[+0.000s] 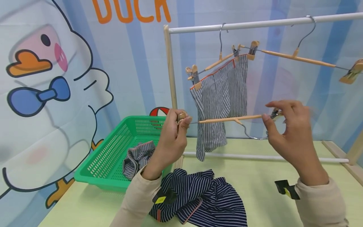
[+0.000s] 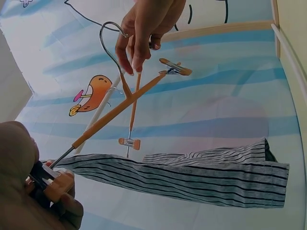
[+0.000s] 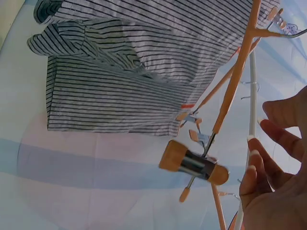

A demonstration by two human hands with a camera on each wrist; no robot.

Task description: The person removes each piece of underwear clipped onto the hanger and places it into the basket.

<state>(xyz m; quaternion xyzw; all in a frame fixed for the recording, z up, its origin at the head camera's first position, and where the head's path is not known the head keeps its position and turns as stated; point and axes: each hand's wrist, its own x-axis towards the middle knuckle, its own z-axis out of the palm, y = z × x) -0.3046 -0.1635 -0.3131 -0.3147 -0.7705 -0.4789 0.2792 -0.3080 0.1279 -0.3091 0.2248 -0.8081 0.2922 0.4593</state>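
Note:
A wooden trouser hanger (image 1: 221, 119) with a metal hook and end clips is held level, its hook hanging downward in the head view. My left hand (image 1: 173, 135) grips the clip (image 2: 60, 186) at its left end. Beside the other end is my right hand (image 1: 295, 135), thumb and fingers spread; the right wrist view shows them apart from the right clip (image 3: 194, 163). Behind the hanger, grey striped trousers (image 1: 218, 88) hang by clips from another hanger (image 1: 216, 64) on the rack. A navy striped garment (image 1: 210, 195) lies crumpled on the table below.
At the left stands a green basket (image 1: 102, 138) with a grey striped garment (image 1: 139, 157) inside. The rack's white top rail (image 1: 263, 24) also carries a hanger (image 1: 306, 60) without clothing at the right. A low white rail (image 1: 263, 157) crosses the table (image 1: 272, 195) at the back.

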